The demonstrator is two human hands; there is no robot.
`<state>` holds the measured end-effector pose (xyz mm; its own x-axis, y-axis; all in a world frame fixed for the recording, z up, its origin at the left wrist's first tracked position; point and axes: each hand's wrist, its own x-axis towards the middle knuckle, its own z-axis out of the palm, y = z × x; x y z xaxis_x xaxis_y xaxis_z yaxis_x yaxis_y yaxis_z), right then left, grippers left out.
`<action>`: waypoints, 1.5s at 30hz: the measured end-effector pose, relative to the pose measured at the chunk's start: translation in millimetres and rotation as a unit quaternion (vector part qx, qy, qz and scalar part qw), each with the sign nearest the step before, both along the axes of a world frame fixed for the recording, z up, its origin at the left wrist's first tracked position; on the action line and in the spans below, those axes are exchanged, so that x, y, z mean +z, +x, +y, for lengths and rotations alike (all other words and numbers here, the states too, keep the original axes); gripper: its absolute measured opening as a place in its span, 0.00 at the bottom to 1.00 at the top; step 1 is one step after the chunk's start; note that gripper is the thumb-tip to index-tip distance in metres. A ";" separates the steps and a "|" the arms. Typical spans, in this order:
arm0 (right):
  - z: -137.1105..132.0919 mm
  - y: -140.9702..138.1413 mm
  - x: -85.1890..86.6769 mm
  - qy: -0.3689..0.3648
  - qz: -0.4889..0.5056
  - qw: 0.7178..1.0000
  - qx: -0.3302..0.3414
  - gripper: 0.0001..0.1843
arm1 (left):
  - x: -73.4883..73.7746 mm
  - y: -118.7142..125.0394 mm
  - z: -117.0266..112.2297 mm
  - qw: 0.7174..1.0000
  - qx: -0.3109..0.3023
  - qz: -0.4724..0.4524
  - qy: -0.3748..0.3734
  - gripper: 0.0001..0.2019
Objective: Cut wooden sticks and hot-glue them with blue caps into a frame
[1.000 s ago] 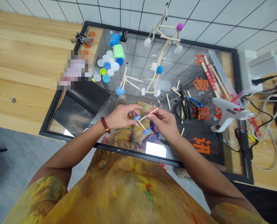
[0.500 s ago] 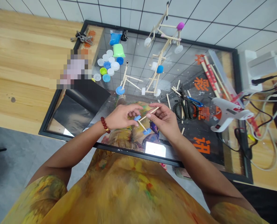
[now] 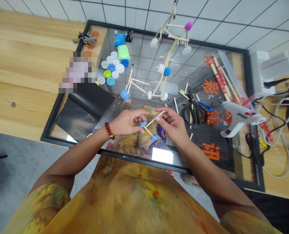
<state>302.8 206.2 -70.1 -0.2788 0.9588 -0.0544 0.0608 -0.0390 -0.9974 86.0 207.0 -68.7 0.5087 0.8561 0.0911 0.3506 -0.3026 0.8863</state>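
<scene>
Between my hands is a small frame of thin wooden sticks (image 3: pixel 149 131) with a blue bottle cap (image 3: pixel 154 137) at each end of one stick. My left hand (image 3: pixel 127 122) has its thumb and fingers around the upper blue cap (image 3: pixel 143 124). My right hand (image 3: pixel 171 126) pinches the other wooden stick (image 3: pixel 154 120), which slants up to the right from that cap axle. Where the sticks meet is partly hidden by my left fingers. Farther back stands a stick model (image 3: pixel 136 83) with a blue cap at its base.
Loose bottle caps (image 3: pixel 115 75) and a green clay packet (image 3: pixel 124 52) lie back left. Taller stick models (image 3: pixel 167 60) stand at the back. Right of my hands are black scissors (image 3: pixel 191 113), cut sticks and a white glue gun (image 3: pixel 239 117) with cables. Black sheets (image 3: pixel 90 100) lie left.
Both hands stay almost in place. The stick in my right hand has shifted slightly, and the lower cap has moved a little to the right.
</scene>
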 end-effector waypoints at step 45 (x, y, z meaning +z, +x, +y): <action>-0.3 -1.4 1.2 0.003 -0.011 1.000 -0.005 0.15 | -1.4 -0.5 -0.6 0.999 -0.003 0.019 0.026 0.30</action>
